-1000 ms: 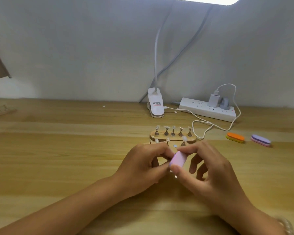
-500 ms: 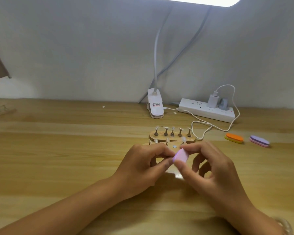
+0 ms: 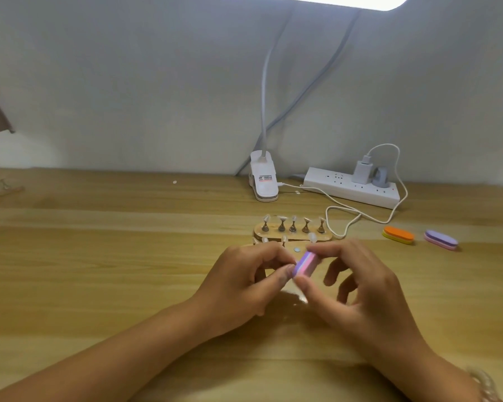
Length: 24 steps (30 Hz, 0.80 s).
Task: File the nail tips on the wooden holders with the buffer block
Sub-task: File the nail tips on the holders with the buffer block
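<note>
Change: the buffer block (image 3: 304, 264) has turned in the grip; a second ago it showed its broad pink face, now it is edge-on, with the purple and pink layers showing as stripes. It has also crept slightly toward the far edge of the table (image 3: 99, 271).
Right hand (image 3: 369, 285): thumb and forefinger pinch the block, the other fingers loosely spread.
Left hand (image 3: 238, 285): curled, thumb and forefinger meeting at the block's left end; what they hold, if anything, is hidden.
Hands: together, meeting at the block.
Near wooden holder (image 3: 299, 248): just beyond the fingertips, mostly covered by them.
Far wooden holder (image 3: 292, 237): touching or just behind the near one, its nail tips (image 3: 282, 219) standing in a row, untouched.
Meaning: probably one filing stroke among many, the block being re-angled against a tip; most tips likely remain.
Right edge side: two spare buffers (image 3: 398, 235), idle.
</note>
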Each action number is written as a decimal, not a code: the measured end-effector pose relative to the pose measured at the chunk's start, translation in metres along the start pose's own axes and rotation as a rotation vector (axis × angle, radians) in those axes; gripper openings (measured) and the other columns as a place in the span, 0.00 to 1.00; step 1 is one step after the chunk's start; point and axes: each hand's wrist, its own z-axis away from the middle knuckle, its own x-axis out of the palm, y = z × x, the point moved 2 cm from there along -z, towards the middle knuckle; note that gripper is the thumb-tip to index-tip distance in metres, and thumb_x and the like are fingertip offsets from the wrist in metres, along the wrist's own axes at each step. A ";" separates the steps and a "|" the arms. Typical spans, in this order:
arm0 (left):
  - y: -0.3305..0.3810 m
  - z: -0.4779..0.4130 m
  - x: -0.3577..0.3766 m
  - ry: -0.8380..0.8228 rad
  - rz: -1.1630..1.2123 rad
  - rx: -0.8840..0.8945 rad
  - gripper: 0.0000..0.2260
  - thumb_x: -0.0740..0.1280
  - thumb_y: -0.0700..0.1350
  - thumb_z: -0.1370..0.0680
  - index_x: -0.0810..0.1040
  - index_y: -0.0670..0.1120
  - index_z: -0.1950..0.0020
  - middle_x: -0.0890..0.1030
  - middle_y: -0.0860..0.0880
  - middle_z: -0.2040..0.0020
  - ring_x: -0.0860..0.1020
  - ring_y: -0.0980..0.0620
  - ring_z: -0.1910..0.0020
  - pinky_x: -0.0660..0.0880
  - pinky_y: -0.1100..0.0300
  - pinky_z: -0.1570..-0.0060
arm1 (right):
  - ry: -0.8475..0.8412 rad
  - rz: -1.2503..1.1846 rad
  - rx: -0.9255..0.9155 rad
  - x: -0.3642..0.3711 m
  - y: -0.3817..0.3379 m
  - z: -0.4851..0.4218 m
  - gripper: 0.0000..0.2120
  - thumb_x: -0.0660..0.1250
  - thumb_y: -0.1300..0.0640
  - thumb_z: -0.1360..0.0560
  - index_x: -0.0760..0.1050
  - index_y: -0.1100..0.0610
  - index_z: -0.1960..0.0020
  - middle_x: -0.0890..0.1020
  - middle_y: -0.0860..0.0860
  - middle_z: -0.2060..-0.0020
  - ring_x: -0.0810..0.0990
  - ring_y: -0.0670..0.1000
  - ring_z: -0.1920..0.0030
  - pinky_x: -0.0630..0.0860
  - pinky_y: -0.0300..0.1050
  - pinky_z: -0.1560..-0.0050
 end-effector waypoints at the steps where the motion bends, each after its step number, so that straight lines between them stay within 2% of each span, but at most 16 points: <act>1: -0.001 0.000 -0.001 0.008 0.003 -0.003 0.05 0.66 0.44 0.21 0.81 0.46 0.51 0.81 0.63 0.61 0.75 0.55 0.78 0.71 0.58 0.78 | -0.025 0.018 -0.031 0.003 -0.001 0.001 0.18 0.72 0.41 0.29 0.77 0.50 0.46 0.78 0.42 0.55 0.78 0.46 0.59 0.75 0.40 0.70; 3: -0.002 0.000 -0.001 0.028 0.018 -0.011 0.04 0.66 0.45 0.21 0.81 0.48 0.52 0.82 0.61 0.60 0.75 0.55 0.78 0.72 0.56 0.79 | -0.025 -0.028 0.047 0.004 0.003 0.000 0.16 0.72 0.41 0.30 0.77 0.49 0.48 0.79 0.42 0.55 0.79 0.45 0.57 0.76 0.38 0.68; 6: 0.000 0.000 0.001 0.023 0.049 -0.017 0.03 0.68 0.44 0.20 0.81 0.48 0.52 0.85 0.57 0.55 0.75 0.54 0.79 0.71 0.57 0.78 | 0.062 -0.224 0.303 -0.002 0.020 -0.004 0.11 0.74 0.50 0.31 0.78 0.49 0.50 0.83 0.44 0.57 0.81 0.41 0.55 0.76 0.34 0.63; 8: 0.001 0.001 0.002 0.014 0.028 -0.003 0.02 0.69 0.43 0.20 0.81 0.49 0.51 0.85 0.56 0.52 0.76 0.55 0.79 0.69 0.62 0.77 | 0.070 -0.337 0.391 -0.004 0.026 -0.006 0.10 0.73 0.55 0.28 0.77 0.50 0.49 0.84 0.44 0.56 0.82 0.42 0.54 0.78 0.35 0.61; 9: 0.001 0.001 0.002 0.020 0.017 -0.005 0.02 0.70 0.42 0.21 0.81 0.49 0.51 0.85 0.56 0.52 0.76 0.56 0.79 0.68 0.64 0.76 | 0.051 -0.400 0.434 -0.003 0.028 -0.006 0.11 0.73 0.58 0.28 0.76 0.50 0.48 0.84 0.45 0.56 0.84 0.45 0.55 0.79 0.39 0.62; 11: 0.000 0.000 0.001 0.045 0.017 -0.022 0.03 0.70 0.39 0.21 0.81 0.47 0.52 0.85 0.56 0.52 0.77 0.57 0.79 0.67 0.65 0.76 | -0.002 -0.496 0.511 -0.001 0.029 -0.005 0.12 0.72 0.58 0.28 0.74 0.51 0.47 0.83 0.49 0.62 0.83 0.52 0.65 0.78 0.42 0.70; 13: 0.000 -0.001 0.000 0.060 0.010 -0.020 0.04 0.71 0.38 0.22 0.82 0.47 0.53 0.85 0.55 0.50 0.76 0.57 0.78 0.68 0.64 0.75 | -0.053 -0.483 0.518 0.000 0.029 -0.004 0.11 0.63 0.54 0.32 0.73 0.50 0.50 0.78 0.52 0.69 0.76 0.51 0.74 0.72 0.39 0.75; 17: 0.000 -0.002 0.000 0.048 -0.055 0.032 0.03 0.73 0.39 0.24 0.84 0.46 0.53 0.82 0.53 0.51 0.72 0.57 0.77 0.68 0.64 0.70 | -0.113 -0.503 0.521 0.000 0.027 -0.003 0.08 0.55 0.54 0.33 0.70 0.52 0.55 0.68 0.52 0.72 0.64 0.47 0.75 0.62 0.39 0.76; 20: -0.002 -0.002 0.000 0.062 -0.084 0.044 0.04 0.74 0.41 0.25 0.84 0.48 0.52 0.80 0.56 0.55 0.70 0.57 0.77 0.67 0.66 0.68 | -0.095 -0.539 0.568 0.000 0.025 -0.005 0.13 0.57 0.49 0.31 0.65 0.59 0.55 0.65 0.54 0.69 0.61 0.47 0.73 0.58 0.43 0.74; 22: -0.002 -0.002 0.000 0.055 -0.059 0.043 0.04 0.73 0.41 0.25 0.83 0.49 0.52 0.81 0.57 0.55 0.68 0.57 0.77 0.65 0.68 0.69 | -0.103 -0.468 0.498 0.001 0.023 -0.005 0.19 0.61 0.42 0.29 0.65 0.59 0.57 0.66 0.49 0.71 0.62 0.45 0.73 0.60 0.41 0.70; 24: -0.002 -0.002 0.001 0.049 -0.038 0.032 0.03 0.73 0.42 0.25 0.81 0.49 0.52 0.82 0.58 0.55 0.68 0.58 0.77 0.65 0.69 0.71 | -0.122 -0.390 0.375 0.001 0.019 -0.003 0.19 0.67 0.40 0.30 0.67 0.55 0.59 0.68 0.45 0.72 0.65 0.44 0.71 0.65 0.37 0.68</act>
